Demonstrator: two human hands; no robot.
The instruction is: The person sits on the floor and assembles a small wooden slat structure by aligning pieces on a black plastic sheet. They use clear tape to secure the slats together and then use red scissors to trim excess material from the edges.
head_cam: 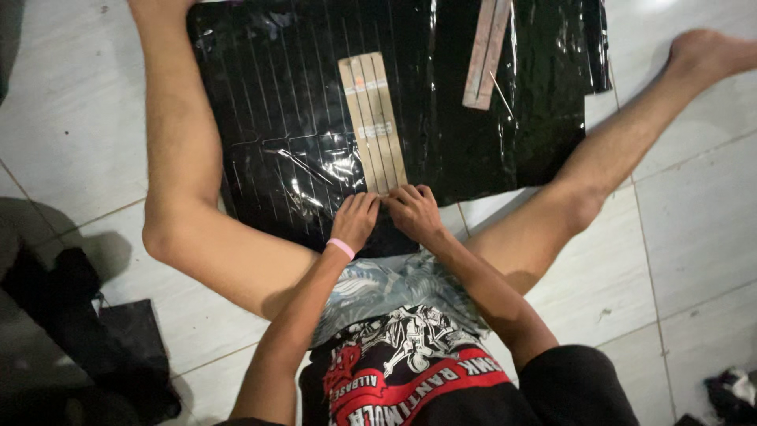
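I sit on a tiled floor with my legs spread around a shiny black plastic sheet [441, 118] that has thin parallel lines across it. On the sheet lies a set of tan strips [372, 118] side by side, running away from me. My left hand [355, 219], with a pink wristband, and my right hand [412, 211] meet at the near end of these strips, fingertips pressing down on them. Whether either hand pinches a strip is hidden by the fingers.
A second bundle of pale strips [486, 51] lies at the sheet's far right, with a thin stick [501, 93] beside it. A dark cloth or bag [118, 347] sits on the floor at my left. Another dark object [733, 393] lies at the lower right.
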